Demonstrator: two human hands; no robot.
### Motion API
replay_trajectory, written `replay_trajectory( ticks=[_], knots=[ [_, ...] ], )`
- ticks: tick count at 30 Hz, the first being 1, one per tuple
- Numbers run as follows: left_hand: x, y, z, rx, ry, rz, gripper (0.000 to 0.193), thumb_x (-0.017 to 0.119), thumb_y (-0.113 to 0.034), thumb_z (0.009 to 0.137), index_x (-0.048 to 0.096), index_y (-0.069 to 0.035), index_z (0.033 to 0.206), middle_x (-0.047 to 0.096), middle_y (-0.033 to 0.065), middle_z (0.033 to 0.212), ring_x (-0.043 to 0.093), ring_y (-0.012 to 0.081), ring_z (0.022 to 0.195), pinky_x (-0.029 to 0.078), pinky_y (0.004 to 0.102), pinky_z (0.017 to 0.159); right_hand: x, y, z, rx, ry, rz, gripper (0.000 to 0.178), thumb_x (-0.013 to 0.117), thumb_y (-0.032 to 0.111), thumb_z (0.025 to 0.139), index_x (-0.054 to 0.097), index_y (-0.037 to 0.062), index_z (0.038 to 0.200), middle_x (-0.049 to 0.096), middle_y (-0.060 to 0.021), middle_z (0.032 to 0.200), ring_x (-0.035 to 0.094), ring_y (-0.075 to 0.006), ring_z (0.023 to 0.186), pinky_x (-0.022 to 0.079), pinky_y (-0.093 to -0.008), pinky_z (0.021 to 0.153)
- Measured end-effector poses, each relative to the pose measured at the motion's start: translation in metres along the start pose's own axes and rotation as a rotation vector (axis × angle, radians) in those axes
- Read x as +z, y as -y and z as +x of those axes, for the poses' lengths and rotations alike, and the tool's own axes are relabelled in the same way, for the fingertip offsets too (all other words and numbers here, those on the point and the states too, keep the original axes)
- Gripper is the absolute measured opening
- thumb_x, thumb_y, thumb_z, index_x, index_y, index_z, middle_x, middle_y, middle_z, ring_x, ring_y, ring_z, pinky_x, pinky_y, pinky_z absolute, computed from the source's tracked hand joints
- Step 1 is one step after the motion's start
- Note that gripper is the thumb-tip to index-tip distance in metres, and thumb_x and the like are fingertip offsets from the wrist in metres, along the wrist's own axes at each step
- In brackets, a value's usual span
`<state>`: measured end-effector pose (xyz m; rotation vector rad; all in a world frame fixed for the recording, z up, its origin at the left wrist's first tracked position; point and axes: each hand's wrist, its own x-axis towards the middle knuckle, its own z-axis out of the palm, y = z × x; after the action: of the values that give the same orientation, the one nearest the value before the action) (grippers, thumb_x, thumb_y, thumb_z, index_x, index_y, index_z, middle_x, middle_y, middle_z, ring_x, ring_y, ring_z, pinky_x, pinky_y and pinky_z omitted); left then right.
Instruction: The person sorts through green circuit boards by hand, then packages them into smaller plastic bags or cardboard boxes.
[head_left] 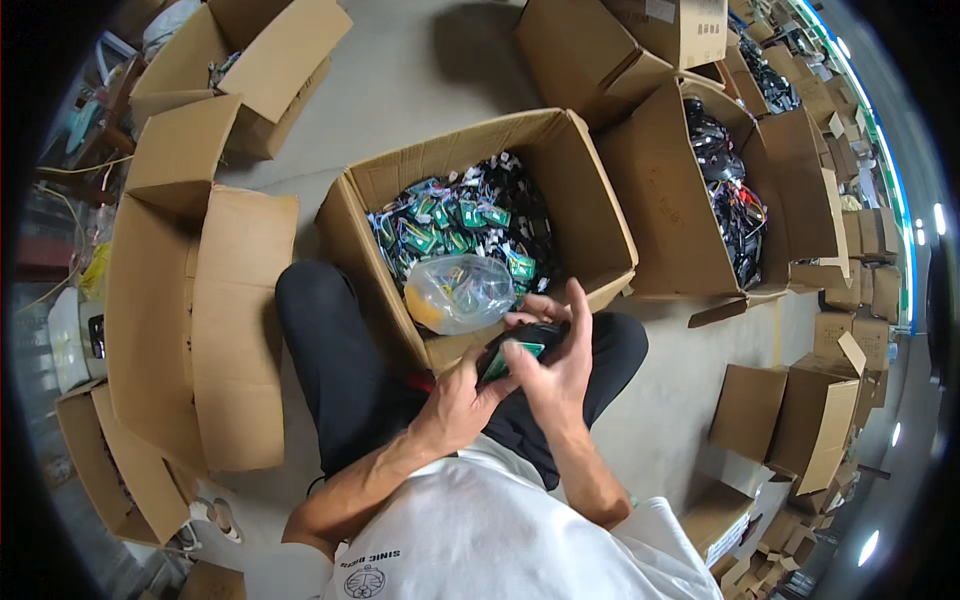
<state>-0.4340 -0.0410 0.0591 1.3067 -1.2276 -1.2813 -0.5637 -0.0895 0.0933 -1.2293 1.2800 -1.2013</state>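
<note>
Both of my hands meet over the near edge of an open cardboard box point(440, 148) between my knees. My left hand point(457, 400) is closed round the lower left side of a black device with a green circuit board point(513, 361). On its other side, my right hand point(556, 372) presses its thumb on the board, with fingers curved round the black part. In the box lies a heap of green circuit boards with wires point(440, 217). A clear plastic bowl-like container point(458, 293) rests on the heap near my hands, holding some wires and something yellow.
To the right stands a carton point(660, 190) with black parts and coloured wires. An open carton point(240, 340) with raised flaps is on the left, and another point(285, 60) at the far left. More cartons point(800, 410) line the right side of the concrete floor point(410, 60).
</note>
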Motion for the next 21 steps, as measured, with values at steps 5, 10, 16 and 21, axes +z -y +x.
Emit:
replay_trajectory(
  ticks=[5,10,16,21],
  knots=[
    [-0.008,0.006,0.020,-0.097,0.252,-0.073,0.079,0.065,-0.048,0.094,0.038,0.009,0.140,0.061,0.0268,0.121,0.063,0.0373,0.113,0.050,0.0431,0.093,0.004,-0.016,0.034,0.276,-0.171,0.218,0.071,0.081,0.011,0.081,0.046,-0.0078,0.140,0.061,-0.0139,0.121,0.059,-0.0178,0.107,0.048,-0.0299,0.096],
    [-0.005,0.031,0.008,-0.077,0.129,-0.060,0.093,0.078,-0.045,0.085,0.032,0.004,0.149,0.059,0.0158,0.126,0.061,0.0200,0.110,0.049,0.0352,0.095,0.012,-0.036,0.041,0.434,-0.294,0.330,0.072,0.078,0.010,0.084,0.040,-0.0079,0.144,0.060,-0.0142,0.118,0.060,-0.0173,0.103,0.050,-0.0297,0.092],
    [-0.029,0.036,0.028,-0.384,0.269,-0.265,0.048,0.071,-0.030,0.095,0.054,0.001,0.127,0.065,0.0022,0.097,0.058,0.0074,0.088,0.049,0.0248,0.080,0.022,-0.030,0.034,0.328,-0.166,0.092,0.076,0.072,0.005,0.087,0.030,-0.0064,0.149,0.063,-0.0075,0.095,0.060,-0.0122,0.088,0.050,-0.0266,0.085],
    [-0.040,0.029,0.036,-0.423,0.408,-0.441,0.050,0.066,-0.025,0.097,0.047,0.002,0.135,0.064,0.0099,0.106,0.062,0.0147,0.094,0.051,0.0306,0.084,0.028,-0.037,0.024,0.268,-0.064,-0.003,0.085,0.075,0.009,0.085,0.023,-0.0051,0.151,0.064,-0.0099,0.093,0.063,-0.0154,0.086,0.052,-0.0289,0.083]
  ],
)
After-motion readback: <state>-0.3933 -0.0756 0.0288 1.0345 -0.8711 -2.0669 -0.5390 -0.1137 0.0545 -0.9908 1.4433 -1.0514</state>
